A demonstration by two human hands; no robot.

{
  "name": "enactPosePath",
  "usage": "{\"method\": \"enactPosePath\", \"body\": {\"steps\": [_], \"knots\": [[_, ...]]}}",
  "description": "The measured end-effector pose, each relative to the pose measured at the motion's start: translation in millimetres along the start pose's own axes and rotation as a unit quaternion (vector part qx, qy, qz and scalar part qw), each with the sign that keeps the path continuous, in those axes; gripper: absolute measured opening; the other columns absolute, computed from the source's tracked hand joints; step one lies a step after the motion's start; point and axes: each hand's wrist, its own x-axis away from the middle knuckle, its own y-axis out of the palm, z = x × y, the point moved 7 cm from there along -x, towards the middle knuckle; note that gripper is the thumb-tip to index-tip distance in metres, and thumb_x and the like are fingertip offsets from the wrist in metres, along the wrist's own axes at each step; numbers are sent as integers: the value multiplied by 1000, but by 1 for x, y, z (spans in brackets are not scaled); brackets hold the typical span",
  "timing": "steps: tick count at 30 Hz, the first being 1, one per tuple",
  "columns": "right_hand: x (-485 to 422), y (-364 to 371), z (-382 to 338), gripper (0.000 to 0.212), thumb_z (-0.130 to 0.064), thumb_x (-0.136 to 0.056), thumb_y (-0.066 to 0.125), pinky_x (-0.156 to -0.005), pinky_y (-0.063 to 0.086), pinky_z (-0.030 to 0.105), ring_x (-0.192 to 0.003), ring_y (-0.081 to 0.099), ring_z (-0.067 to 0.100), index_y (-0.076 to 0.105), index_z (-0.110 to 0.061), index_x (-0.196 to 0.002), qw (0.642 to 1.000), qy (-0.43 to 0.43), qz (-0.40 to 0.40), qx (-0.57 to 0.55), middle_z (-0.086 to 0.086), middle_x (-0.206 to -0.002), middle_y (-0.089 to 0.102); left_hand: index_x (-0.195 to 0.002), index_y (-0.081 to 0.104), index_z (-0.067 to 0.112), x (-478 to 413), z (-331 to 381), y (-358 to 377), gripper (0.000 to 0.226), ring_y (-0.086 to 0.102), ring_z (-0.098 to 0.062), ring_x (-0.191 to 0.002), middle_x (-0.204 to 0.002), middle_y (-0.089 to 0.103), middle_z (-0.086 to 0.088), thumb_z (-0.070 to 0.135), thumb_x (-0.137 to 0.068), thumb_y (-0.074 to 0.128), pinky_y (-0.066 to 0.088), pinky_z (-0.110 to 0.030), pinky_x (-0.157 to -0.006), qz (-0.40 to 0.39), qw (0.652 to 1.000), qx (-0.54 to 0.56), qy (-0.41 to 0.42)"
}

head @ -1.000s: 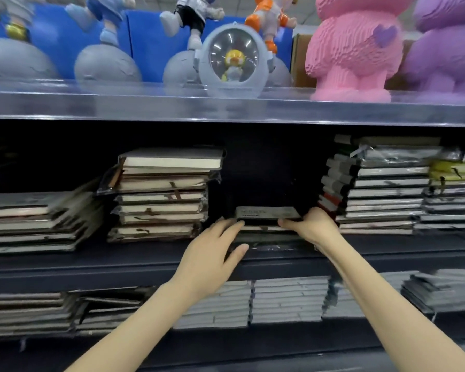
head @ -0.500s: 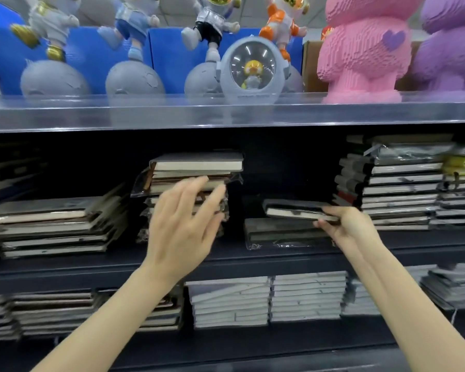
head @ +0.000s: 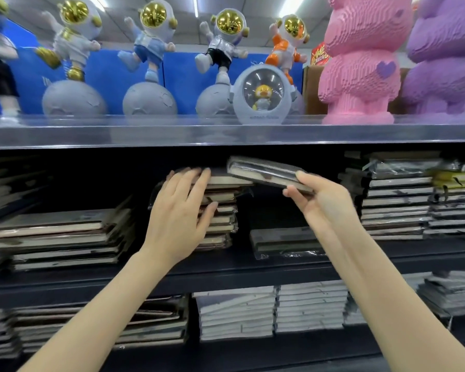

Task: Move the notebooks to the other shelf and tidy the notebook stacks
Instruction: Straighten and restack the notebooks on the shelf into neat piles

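A dark notebook in clear wrap is held tilted in my right hand, its left end resting over the top of a tall notebook stack on the middle shelf. My left hand lies flat against the front and left side of that stack, fingers spread. Below the raised notebook a low pile of wrapped notebooks stays on the shelf.
More notebook stacks stand at the left and right of the middle shelf, and on the lower shelf. Astronaut figures and pink and purple block bears stand on the top shelf close above.
My right hand has lifted the notebook off the low pile and carried it up and left onto the tall stack. My left hand has moved up against that stack.
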Motion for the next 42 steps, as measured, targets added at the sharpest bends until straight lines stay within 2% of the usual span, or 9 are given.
{"method": "enactPosePath", "body": {"steps": [5,9,13,19,23,28,30,34,42], "knots": [[-8,52,15,40,-12,-87,67,-47,50,19,-58,65,14,53,6,-121,990,-23,-25,134,10,-96,61,-139,40,8,-1,1,-22,53,38,-35,-131,-137,47,-21,34,-94,49,29,-51,-111,88,996,21,13],[-17,52,16,37,-48,-90,57,-44,42,19,-52,57,8,62,-15,-105,920,-16,-80,384,4,-78,66,-136,50,15,-10,7,-15,45,44,-35,-128,-135,52,-16,35,-96,45,25,-53,-111,41,997,-28,58],[-32,-22,7,52,-59,-94,36,-80,52,32,-86,65,17,67,-18,-105,882,5,-28,471,5,-97,71,-135,52,15,-11,5,-5,44,46,-37,-126,-135,53,-16,36,-96,44,23,-56,-111,-11,996,-69,62],[-32,-113,38,76,-70,-89,25,-108,34,42,-124,50,31,60,-13,-126,728,110,-1,676,14,-130,59,-119,63,3,19,60,-8,36,52,-35,-115,-121,60,-21,23,-90,56,38,-50,-103,57,989,19,132],[-23,-123,36,72,-67,-92,17,-103,36,37,-126,48,28,59,-23,-130,687,96,-21,720,8,-133,58,-120,63,8,50,84,45,42,64,-25,-90,-104,66,-7,34,-94,42,54,-34,-73,-128,982,127,64],[12,-112,29,54,-49,-99,28,-72,39,28,-93,59,21,69,-14,-98,651,-10,-82,755,-4,-82,67,-148,25,23,68,82,108,58,32,-21,-137,-151,33,-5,51,-98,24,29,-31,-110,-331,918,171,-134],[25,-119,22,45,-45,-100,32,-75,38,26,-91,60,12,72,-25,-102,675,-31,-95,731,-12,-85,69,-149,23,24,65,88,114,60,27,-21,-139,-154,28,-6,54,-96,23,24,-30,-112,-342,912,181,-135],[26,-158,-11,35,-32,-94,54,-80,52,36,-72,70,14,76,-17,-72,859,-59,45,506,-2,-72,74,-146,29,35,67,103,123,87,16,-21,-144,-156,24,2,79,-73,15,17,-33,-117,-399,890,204,-89],[7,-166,15,50,-33,-89,65,-41,48,25,-48,65,21,53,1,-124,895,103,101,422,18,-77,68,-140,43,31,66,105,116,115,30,-18,-140,-148,40,4,91,-57,-8,18,-23,-113,-345,918,187,-51]]}}
